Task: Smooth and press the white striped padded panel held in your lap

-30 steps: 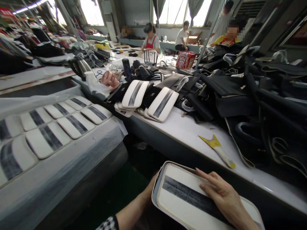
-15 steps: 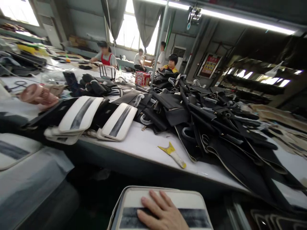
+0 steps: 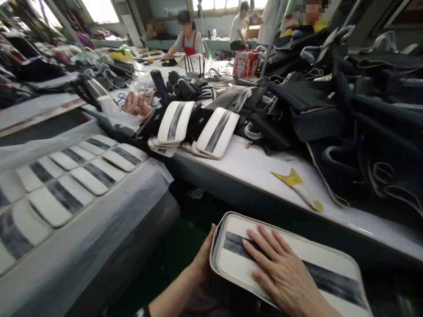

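A: What does the piece in hand look like?

B: It's a white panel (image 3: 315, 250), a long rectangle with rounded corners. A broad charcoal band runs down its length, streaky and a bit chalky. A thin raised rim follows the edge, and at the left end a second layer shows below the face with a grey gap between. It may be more than one panel stacked; the view there is too poor to be sure.

A: And where is it?

B: On the near side of the worktable (image 3: 249, 169), just before its front edge, tilted towards the wearer.

A: The hands?

B: The right hand (image 3: 280, 270) lies flat over the face, fingers spread across the band. The left hand (image 3: 202, 259) is at the left end, its fingertips by the corner. The panel hides the rest, so I can't tell how tightly it closes. The hands are apart, with the panel between them.

A: Anything of note on the worktable?

B: A yellow scraper (image 3: 295, 185) with a whitish, worn handle near the front edge. Behind it, a heap of smooth black leather-like pieces (image 3: 319, 127), folded, with plastic-wrapped loops. Left of the worktable, similar banded panels (image 3: 94, 175) lie in rows on a pale sheet (image 3: 132, 207).
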Motion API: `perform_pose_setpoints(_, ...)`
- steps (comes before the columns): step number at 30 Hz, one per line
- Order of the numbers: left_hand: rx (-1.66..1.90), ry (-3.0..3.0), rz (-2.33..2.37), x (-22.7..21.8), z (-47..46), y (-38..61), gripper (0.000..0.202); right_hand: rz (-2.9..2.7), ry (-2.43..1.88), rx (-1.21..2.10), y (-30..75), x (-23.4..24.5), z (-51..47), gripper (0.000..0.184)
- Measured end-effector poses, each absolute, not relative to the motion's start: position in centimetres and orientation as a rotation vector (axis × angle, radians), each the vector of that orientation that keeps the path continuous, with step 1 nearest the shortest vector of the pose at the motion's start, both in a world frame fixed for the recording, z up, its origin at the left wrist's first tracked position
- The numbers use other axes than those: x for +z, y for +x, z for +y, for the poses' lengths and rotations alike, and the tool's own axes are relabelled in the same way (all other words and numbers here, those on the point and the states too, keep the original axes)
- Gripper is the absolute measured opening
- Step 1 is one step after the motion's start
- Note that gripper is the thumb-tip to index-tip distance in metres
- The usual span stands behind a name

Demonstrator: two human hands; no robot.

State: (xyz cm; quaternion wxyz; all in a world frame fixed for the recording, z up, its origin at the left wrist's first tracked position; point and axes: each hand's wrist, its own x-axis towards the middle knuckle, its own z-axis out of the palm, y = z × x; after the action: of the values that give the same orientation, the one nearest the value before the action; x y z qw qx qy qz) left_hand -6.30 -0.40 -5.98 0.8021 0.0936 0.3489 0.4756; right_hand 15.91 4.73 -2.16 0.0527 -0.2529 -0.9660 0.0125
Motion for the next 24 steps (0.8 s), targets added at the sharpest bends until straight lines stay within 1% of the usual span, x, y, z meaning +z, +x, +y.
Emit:
perform_pose_setpoints(2,1.123,0.261,0.804,-5.6,-1.4,-6.9,0.080,-2.952,-0.742,-0.001,15.9,-2.5,4.6,0.061)
perform_pose_setpoints(4,1.214,0.404,0.963,-5.2,-2.3,-7.5,0.067,-2.948,-0.728,-0.047,15.8,-2.6,4.5,0.062)
perform_pose_setpoints(5,1.225,0.498,1.066,-5.0,-2.6,-7.8,0.063,-2.944,-0.726,-0.066,15.7,-2.6,4.5,0.063)
perform_pose_setpoints(9,1.081,0.810,1.408,-4.7,-3.1,-8.9,0.057,-2.907,-0.748,-0.087,15.6,-2.4,4.4,0.062)
perform_pose_setpoints(13,1.011,0.970,1.567,-4.4,-2.9,-9.1,0.056,-2.913,-0.799,0.003,15.7,-1.9,3.9,0.061)
perform_pose_setpoints(17,0.971,0.890,1.577,-3.6,-2.6,-8.7,0.053,-2.900,-0.815,0.028,16.0,-1.8,3.5,0.063)
perform_pose_setpoints(24,1.036,0.817,1.641,-2.8,-2.5,-8.1,0.052,-2.888,-0.712,-0.164,16.3,-2.3,3.7,0.067)
